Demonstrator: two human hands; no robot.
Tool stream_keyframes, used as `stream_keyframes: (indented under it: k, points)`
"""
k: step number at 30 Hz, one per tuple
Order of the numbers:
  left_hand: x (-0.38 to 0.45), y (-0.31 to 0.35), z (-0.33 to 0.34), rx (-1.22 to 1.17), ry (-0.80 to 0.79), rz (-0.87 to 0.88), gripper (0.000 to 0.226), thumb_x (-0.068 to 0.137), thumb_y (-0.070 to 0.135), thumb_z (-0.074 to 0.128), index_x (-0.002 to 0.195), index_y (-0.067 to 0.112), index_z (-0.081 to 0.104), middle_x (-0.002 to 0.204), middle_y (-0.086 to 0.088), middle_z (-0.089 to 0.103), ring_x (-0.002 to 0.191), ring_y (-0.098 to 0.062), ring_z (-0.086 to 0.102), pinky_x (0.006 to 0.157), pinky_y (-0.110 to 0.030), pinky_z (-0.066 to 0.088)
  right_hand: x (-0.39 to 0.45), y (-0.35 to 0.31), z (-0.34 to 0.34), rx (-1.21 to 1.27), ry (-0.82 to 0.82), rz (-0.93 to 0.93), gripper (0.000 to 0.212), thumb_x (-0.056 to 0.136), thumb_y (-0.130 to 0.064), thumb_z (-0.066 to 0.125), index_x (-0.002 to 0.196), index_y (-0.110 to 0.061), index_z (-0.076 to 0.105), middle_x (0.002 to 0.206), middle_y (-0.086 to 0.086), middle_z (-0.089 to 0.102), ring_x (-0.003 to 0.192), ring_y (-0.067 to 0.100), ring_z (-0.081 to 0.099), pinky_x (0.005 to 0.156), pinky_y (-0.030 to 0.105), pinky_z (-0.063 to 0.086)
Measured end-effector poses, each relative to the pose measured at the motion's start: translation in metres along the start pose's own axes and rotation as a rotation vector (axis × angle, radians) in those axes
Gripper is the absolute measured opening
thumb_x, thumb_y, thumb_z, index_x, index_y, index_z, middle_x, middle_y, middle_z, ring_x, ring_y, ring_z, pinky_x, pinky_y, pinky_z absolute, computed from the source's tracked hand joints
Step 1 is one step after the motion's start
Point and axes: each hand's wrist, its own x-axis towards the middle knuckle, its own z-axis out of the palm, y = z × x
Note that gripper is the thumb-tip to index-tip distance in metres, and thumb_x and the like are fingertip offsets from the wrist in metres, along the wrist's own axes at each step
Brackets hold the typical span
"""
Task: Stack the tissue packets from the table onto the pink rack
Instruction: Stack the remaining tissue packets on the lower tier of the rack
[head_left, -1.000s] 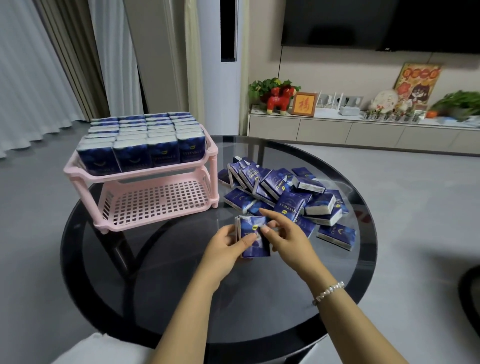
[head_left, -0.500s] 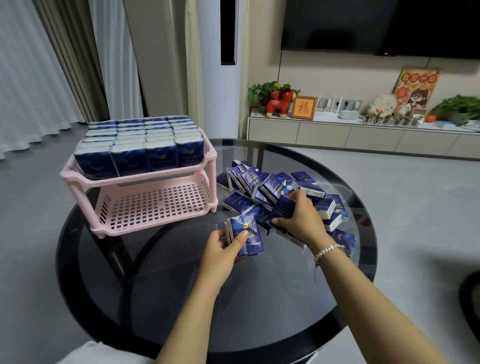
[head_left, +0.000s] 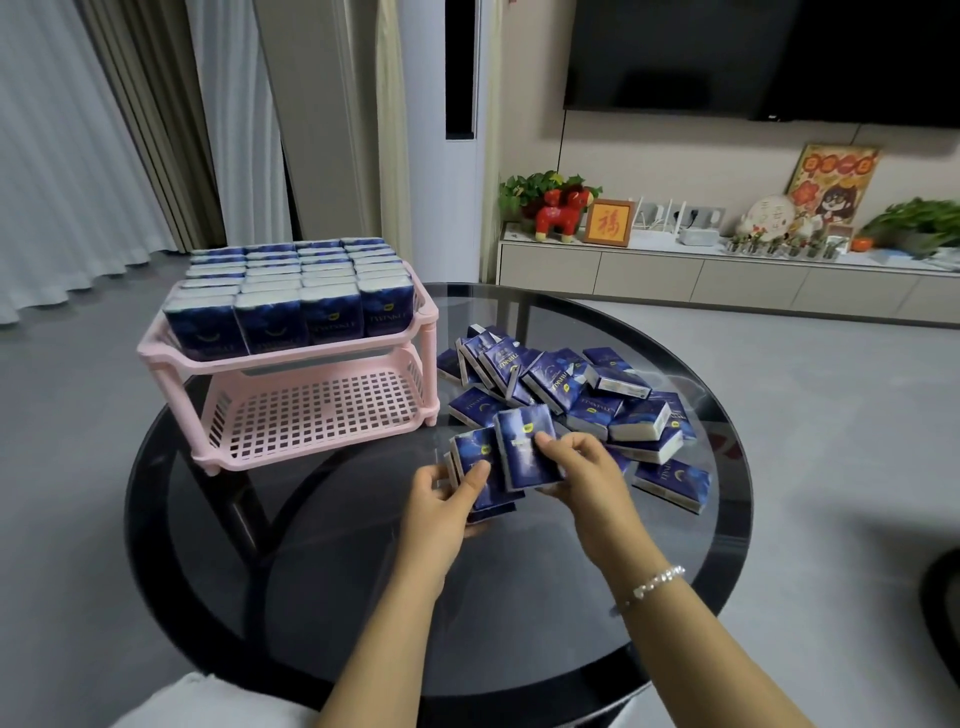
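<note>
**Blue packets gathered at table centre; rack's lower tier bare**

Blue packs lay in three places at this moment. Your left hand (head_left: 441, 501) gripped a small stack (head_left: 478, 475) of them on edge, thumb across the front face and fingers curled behind, low over the glass table (head_left: 322, 597). Whether the stack's bottom edge touched the glass could not be told. Your right hand (head_left: 582, 475) pinched one more packet (head_left: 524, 452) between thumb and fingers, its face tilted toward you, pressed against the right side of the stack. A bead bracelet (head_left: 657, 582) sat on your right wrist.

Loose pile (head_left: 576, 395): a jumble of packets on the table, just beyond and to the right of your hands; some flat, some leaning on each other, several standing on edge at the pile's far left. One packet lay apart at the near right of the pile.

Pink rack (head_left: 291, 358): stood on the left part of the table, near the pile but not touching it. Upper tier filled with rows of upright packets (head_left: 291, 291), four across in the front row. Lower tier showed only its perforated floor.

Both your forearms entered from the bottom edge, converging on the stack.
</note>
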Motion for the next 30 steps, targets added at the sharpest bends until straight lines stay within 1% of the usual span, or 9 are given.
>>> stream_keyframes:
  k: [4,8,10,13,16,20,23,25,30]
  points:
    - [-0.003,0.001,0.001,-0.056,-0.035,-0.055,0.038,0.086,0.03,0.065,0.111,0.004,0.05,0.108,-0.014,0.065,0.088,-0.02,0.068,0.057,-0.029,0.058,-0.008,0.011,0.011,-0.043,-0.039,-0.047,0.02,0.084,-0.015,0.067,0.077,-0.015,0.048,0.078,0.005,0.056,0.075,0.018,0.055,0.073,0.032,0.045]
    - [0.0,0.003,0.001,-0.117,-0.083,-0.097,0.071,0.064,0.047,0.07,0.117,0.003,0.049,0.11,-0.015,0.068,0.095,-0.024,0.069,0.075,-0.041,0.059,-0.007,0.015,0.016,-0.101,-0.045,-0.08,0.022,0.084,-0.019,0.068,0.078,-0.016,0.047,0.075,0.001,0.054,0.073,0.015,0.053,0.071,0.028,0.044]
    - [0.001,0.006,0.002,-0.069,-0.089,-0.089,0.076,0.058,0.049,0.072,0.118,0.007,0.05,0.109,-0.012,0.069,0.095,-0.022,0.07,0.08,-0.042,0.058,-0.005,0.012,0.017,-0.116,-0.06,-0.095,0.022,0.083,-0.018,0.069,0.077,-0.015,0.047,0.073,0.001,0.053,0.071,0.014,0.053,0.068,0.026,0.044]
    - [0.009,0.007,0.001,-0.044,-0.1,-0.084,0.061,0.071,0.039,0.076,0.121,0.011,0.055,0.108,-0.008,0.071,0.094,-0.02,0.07,0.08,-0.039,0.058,0.002,0.003,0.016,-0.129,-0.151,-0.085,0.016,0.084,-0.016,0.067,0.08,-0.013,0.052,0.075,0.003,0.057,0.072,0.015,0.055,0.069,0.026,0.045]
    - [0.018,0.008,-0.002,-0.109,-0.064,-0.088,0.046,0.081,0.026,0.072,0.122,0.011,0.055,0.11,-0.009,0.07,0.089,-0.017,0.07,0.066,-0.029,0.056,0.017,-0.009,0.013,-0.243,-0.125,-0.121,0.009,0.086,-0.019,0.066,0.091,-0.013,0.06,0.083,0.0,0.063,0.079,0.014,0.058,0.073,0.025,0.048]
    - [0.029,0.007,-0.004,-0.129,0.027,-0.086,0.039,0.082,0.025,0.071,0.115,0.014,0.054,0.115,-0.01,0.066,0.098,-0.022,0.067,0.077,-0.036,0.056,0.061,-0.025,0.003,-0.714,0.107,-0.271,0.032,0.088,-0.027,0.062,0.118,-0.015,0.059,0.114,0.002,0.058,0.092,0.013,0.058,0.081,0.025,0.045]
    - [0.031,0.008,-0.004,-0.182,0.043,-0.09,0.036,0.084,0.022,0.069,0.115,0.011,0.053,0.116,-0.013,0.065,0.096,-0.023,0.066,0.076,-0.035,0.055,0.093,-0.032,-0.001,-0.969,0.14,-0.33,0.05,0.09,-0.025,0.059,0.136,-0.008,0.046,0.137,0.01,0.044,0.119,0.024,0.05,0.099,0.029,0.036]
    - [0.034,0.007,-0.005,-0.19,0.047,-0.082,0.037,0.084,0.022,0.068,0.116,0.01,0.053,0.117,-0.012,0.064,0.099,-0.024,0.065,0.074,-0.033,0.055,0.109,-0.033,-0.001,-1.103,0.109,-0.288,0.057,0.09,-0.026,0.059,0.139,-0.005,0.039,0.143,0.014,0.041,0.131,0.027,0.04,0.103,0.033,0.034]
    - [0.037,0.003,-0.006,-0.166,0.05,-0.064,0.037,0.083,0.023,0.07,0.114,0.013,0.053,0.117,-0.012,0.065,0.103,-0.024,0.065,0.077,-0.035,0.056,0.13,-0.029,-0.003,-1.244,0.075,-0.178,0.046,0.08,-0.041,0.068,0.111,-0.01,0.056,0.118,0.014,0.058,0.1,0.03,0.058,0.072,0.034,0.046]
